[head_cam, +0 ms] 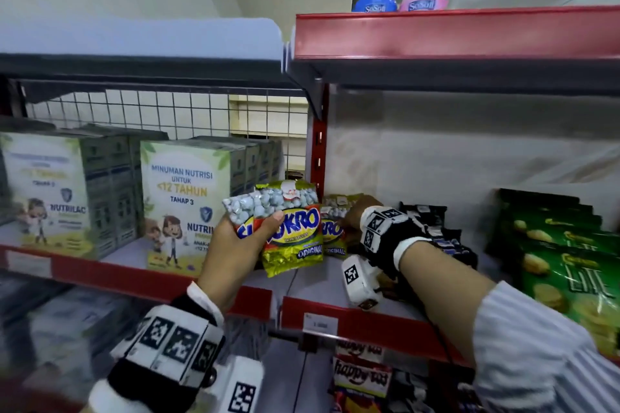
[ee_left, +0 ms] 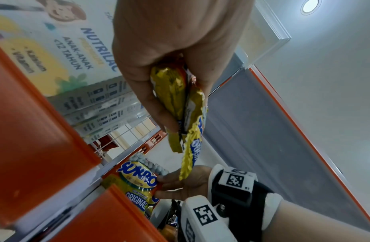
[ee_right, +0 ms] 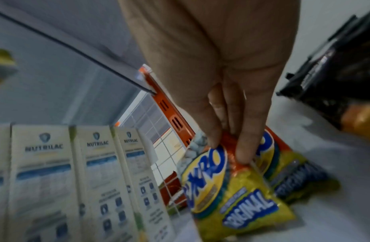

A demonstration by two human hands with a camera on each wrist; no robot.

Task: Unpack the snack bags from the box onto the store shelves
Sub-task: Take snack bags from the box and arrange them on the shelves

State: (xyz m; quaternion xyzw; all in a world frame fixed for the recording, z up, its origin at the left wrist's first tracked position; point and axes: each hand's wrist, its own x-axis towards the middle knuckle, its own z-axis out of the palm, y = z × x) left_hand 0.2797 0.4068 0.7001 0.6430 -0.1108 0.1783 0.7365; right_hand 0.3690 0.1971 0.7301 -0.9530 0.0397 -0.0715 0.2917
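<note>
Right wrist only: second Sukro bag (ee_right: 291, 172) behind

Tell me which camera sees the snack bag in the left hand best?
The head view: the held Sukro bag faces it, label and peanuts clear, in the left hand. The left wrist view shows only its crumpled gold edge. The right wrist view shows other bags on the shelf instead.

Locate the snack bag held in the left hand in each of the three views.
Head: snack bag at centre, gripped by the left hand.
Left wrist: seen edge-on at centre, below the palm.
Right wrist: only a blurred yellow scrap at the left edge, possibly it.
Shared landmark: Nutrilac boxes.
</note>
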